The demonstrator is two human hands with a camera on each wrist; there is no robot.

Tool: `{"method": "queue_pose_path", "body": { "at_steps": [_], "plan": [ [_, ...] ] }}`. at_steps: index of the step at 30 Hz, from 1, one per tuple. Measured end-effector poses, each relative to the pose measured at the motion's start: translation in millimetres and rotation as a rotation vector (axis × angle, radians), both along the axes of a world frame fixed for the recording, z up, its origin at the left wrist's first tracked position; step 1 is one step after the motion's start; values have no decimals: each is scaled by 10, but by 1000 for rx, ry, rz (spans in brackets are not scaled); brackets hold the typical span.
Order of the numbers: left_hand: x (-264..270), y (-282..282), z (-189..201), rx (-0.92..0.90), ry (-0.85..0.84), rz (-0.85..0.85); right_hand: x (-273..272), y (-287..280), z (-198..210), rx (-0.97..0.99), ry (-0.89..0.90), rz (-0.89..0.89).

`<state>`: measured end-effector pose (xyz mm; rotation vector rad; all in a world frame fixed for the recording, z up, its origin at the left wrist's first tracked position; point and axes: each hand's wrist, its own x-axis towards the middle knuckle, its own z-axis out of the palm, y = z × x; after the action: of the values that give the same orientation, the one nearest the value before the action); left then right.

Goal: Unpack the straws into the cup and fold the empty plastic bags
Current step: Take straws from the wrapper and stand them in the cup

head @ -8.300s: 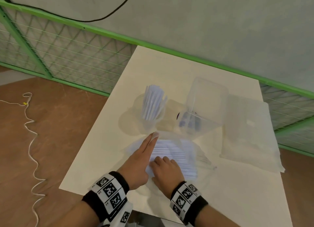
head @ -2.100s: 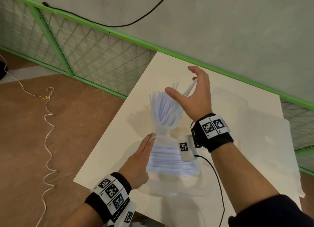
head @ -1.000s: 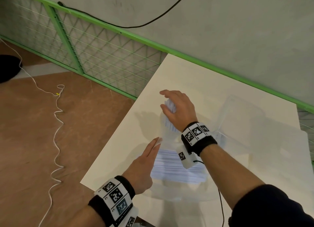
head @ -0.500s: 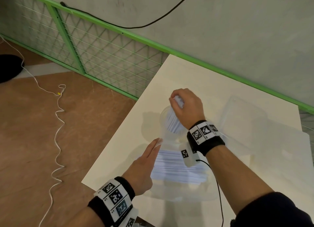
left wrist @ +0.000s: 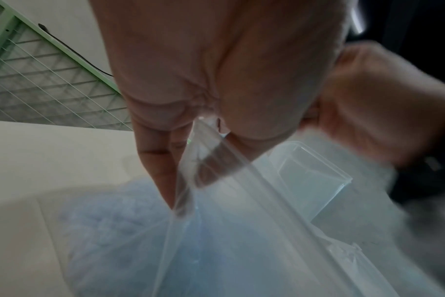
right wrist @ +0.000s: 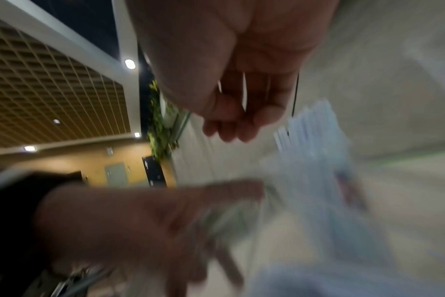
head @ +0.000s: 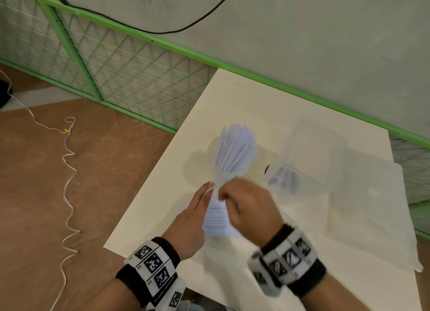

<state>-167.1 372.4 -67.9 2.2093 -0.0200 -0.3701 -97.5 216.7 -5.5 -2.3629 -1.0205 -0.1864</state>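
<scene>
Straws (head: 235, 151) upright in cup (head: 215, 147)

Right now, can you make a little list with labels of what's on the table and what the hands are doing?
table: white, beside a green mesh fence
cup: clear, upright, full of standing straws
bag: clear plastic, more straws lying inside
left hand: pinches the bag's edge
right hand: over the bag, blurred, grip unclear
box: clear plastic, right of the cup

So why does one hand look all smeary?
Head view: the right hand is smeared with motion blur, while the left hand is sharper. Right wrist view: nearly everything is streaky, even the straws. Left wrist view: dim, but the bag edge is clear.
</scene>
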Motion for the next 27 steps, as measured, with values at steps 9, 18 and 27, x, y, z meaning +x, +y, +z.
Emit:
{"method": "queue_pose_path", "body": {
  "at_steps": [9, 18, 27],
  "plan": [
    [-3, -256, -61, 0, -24, -41, -508, -377, -1145, -613, 198, -165],
    [-8, -284, -28, 18, -22, -13, -534, -361, -1176, -679, 142, -230],
    [-45, -243, 20, 20, 37, 5, -544, -297, -1186, -767, 146, -215]
  ]
}}
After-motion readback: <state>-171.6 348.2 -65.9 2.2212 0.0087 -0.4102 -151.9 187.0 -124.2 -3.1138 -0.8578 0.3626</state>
